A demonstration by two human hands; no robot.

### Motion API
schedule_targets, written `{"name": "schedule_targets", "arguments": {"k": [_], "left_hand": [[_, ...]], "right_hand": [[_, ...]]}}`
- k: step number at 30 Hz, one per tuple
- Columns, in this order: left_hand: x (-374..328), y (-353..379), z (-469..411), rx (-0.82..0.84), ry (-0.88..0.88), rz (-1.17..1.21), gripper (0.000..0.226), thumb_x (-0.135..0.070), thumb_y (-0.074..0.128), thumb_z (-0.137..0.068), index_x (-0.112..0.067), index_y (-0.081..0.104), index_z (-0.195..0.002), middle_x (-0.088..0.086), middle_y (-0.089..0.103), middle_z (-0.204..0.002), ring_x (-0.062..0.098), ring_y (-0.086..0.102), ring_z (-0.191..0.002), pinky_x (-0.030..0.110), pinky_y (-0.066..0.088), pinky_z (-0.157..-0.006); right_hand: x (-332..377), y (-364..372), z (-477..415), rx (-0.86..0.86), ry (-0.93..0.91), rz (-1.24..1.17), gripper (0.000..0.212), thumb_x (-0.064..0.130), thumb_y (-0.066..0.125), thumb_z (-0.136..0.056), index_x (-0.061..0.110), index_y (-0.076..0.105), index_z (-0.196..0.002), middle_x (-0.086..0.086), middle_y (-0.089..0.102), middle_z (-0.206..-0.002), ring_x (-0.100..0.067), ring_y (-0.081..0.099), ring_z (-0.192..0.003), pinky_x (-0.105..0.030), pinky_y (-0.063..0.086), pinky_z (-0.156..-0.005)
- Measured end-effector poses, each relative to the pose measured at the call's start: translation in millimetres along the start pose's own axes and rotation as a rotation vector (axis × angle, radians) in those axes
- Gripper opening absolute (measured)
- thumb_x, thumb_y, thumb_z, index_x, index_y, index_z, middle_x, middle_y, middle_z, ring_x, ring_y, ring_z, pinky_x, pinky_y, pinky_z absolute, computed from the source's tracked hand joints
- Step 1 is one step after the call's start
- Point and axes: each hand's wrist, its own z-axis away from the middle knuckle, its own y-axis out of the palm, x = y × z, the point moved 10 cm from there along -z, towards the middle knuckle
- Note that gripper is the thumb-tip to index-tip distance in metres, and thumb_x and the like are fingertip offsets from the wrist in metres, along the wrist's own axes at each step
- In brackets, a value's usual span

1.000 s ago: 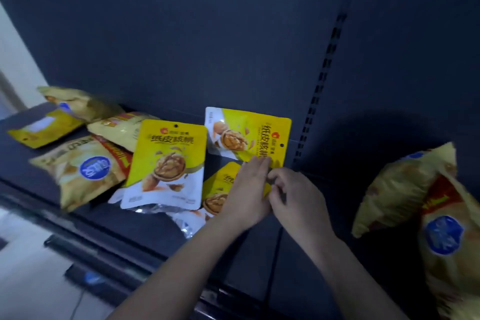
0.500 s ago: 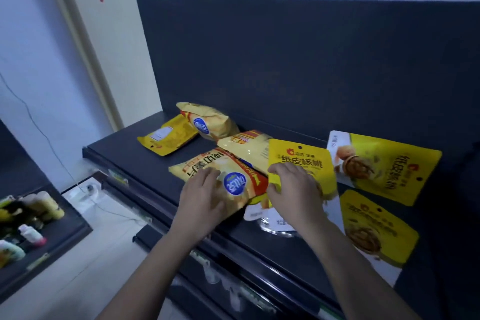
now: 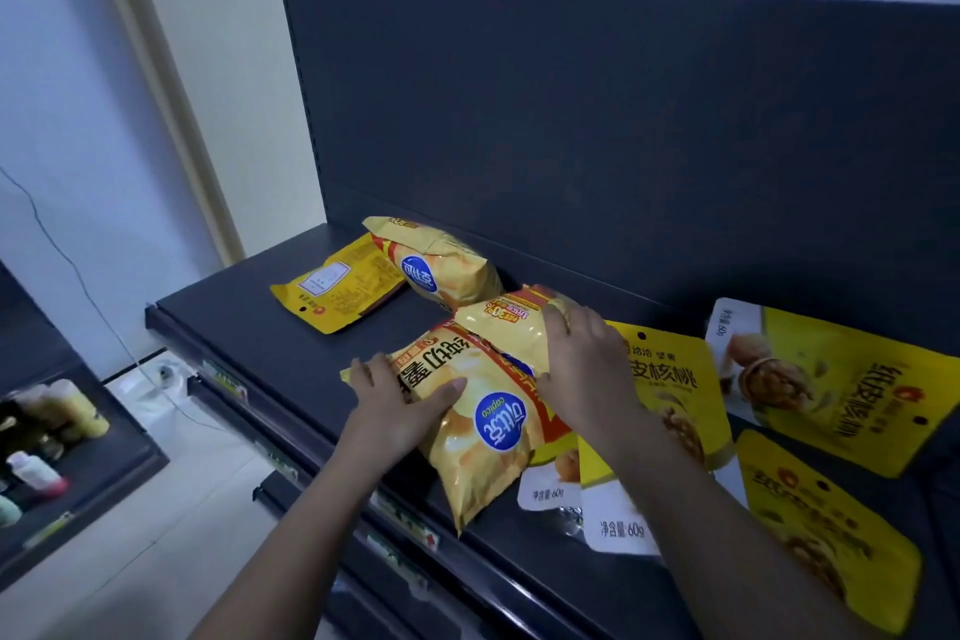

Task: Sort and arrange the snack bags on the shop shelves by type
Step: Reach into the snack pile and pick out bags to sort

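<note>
1. Two hands on the shelf [image 3: 249, 327], both on chip bags.
2. Left hand [image 3: 395, 400]: grip not closed. Fingers lie flat over the sealed left end of the front chip bag [image 3: 483, 437], thumb stretched across its face. It presses the bag and does not pinch it.
3. The front chip bag lies flat at the shelf's front edge, blue round logo up, to the right of and under the left palm.
4. Right hand [image 3: 587, 374]: palm down, fingers curled over the far end of the middle chip bag [image 3: 504, 327], thumb on its near side. Grip is closed on that bag.
5. The middle chip bag sits directly under the right palm, partly under the front chip bag and touching it.
6. Rear chip bag [image 3: 441, 265] is near the back panel [image 3: 571, 120], with its left end overlapping a flat yellow pouch [image 3: 337, 288].
7. Walnut pouches: one [image 3: 670, 379] is under the right wrist, one [image 3: 841, 385] leans on the back panel, and one [image 3: 826, 530] lies flat at front right.
</note>
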Motion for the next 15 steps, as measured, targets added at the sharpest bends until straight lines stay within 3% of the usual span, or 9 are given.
{"name": "schedule_targets", "arguments": {"k": [5, 7, 9, 10, 12, 15], "left_hand": [[-5, -8, -2, -0.152, -0.034, 0.311, 0.113, -0.041, 0.079, -0.07, -0.011, 0.004, -0.149, -0.004, -0.016, -0.156, 0.016, 0.027, -0.133, 0.038, 0.039, -0.104], [3, -10, 0, -0.212, -0.083, 0.491, 0.099, -0.03, 0.082, -0.069, -0.005, 0.018, -0.14, 0.005, 0.017, -0.15, 0.015, 0.046, -0.116, 0.038, 0.051, -0.088], [13, 6, 1, -0.101, -0.202, 0.763, 0.071, -0.021, 0.082, -0.07, 0.0, 0.039, -0.123, 0.013, 0.056, -0.12, 0.021, 0.065, -0.09, 0.034, 0.056, -0.064], [15, 16, 1, -0.007, -0.252, 0.877, 0.062, -0.019, 0.082, -0.07, 0.001, 0.049, -0.118, 0.015, 0.066, -0.109, 0.026, 0.069, -0.085, 0.036, 0.057, -0.064], [16, 27, -2, 0.12, -0.278, 0.967, 0.055, -0.018, 0.081, -0.07, -0.003, 0.057, -0.117, 0.015, 0.071, -0.103, 0.03, 0.071, -0.088, 0.04, 0.057, -0.074], [10, 26, -5, 0.139, -0.245, 0.998, 0.057, -0.019, 0.079, -0.073, -0.011, 0.05, -0.121, 0.01, 0.071, -0.106, 0.027, 0.069, -0.091, 0.037, 0.056, -0.072]], "right_hand": [[-11, 23, -21, 0.188, 0.133, 0.11, 0.096, 0.045, 0.072, -0.075, 0.017, 0.012, -0.145, -0.015, 0.043, -0.138, -0.031, 0.039, -0.128, -0.048, 0.028, -0.108], [-7, 20, -24, 0.151, 0.151, 0.128, 0.097, 0.046, 0.072, -0.074, 0.016, 0.013, -0.145, -0.014, 0.047, -0.134, -0.031, 0.043, -0.125, -0.049, 0.026, -0.11], [-2, 13, -25, 0.082, 0.15, 0.125, 0.092, 0.046, 0.071, -0.075, 0.016, 0.02, -0.144, -0.012, 0.052, -0.13, -0.029, 0.046, -0.123, -0.05, 0.023, -0.112], [-1, 9, -25, 0.053, 0.153, 0.119, 0.087, 0.046, 0.07, -0.076, 0.016, 0.023, -0.143, -0.011, 0.053, -0.129, -0.029, 0.046, -0.123, -0.049, 0.021, -0.113], [0, 0, -25, 0.004, 0.162, 0.098, 0.077, 0.046, 0.064, -0.08, 0.016, 0.028, -0.141, -0.009, 0.055, -0.127, -0.028, 0.047, -0.121, -0.048, 0.017, -0.113], [7, -16, -25, -0.062, 0.168, 0.089, 0.062, 0.048, 0.058, -0.084, 0.017, 0.038, -0.133, -0.006, 0.061, -0.119, -0.026, 0.048, -0.119, -0.047, 0.012, -0.114]]}}
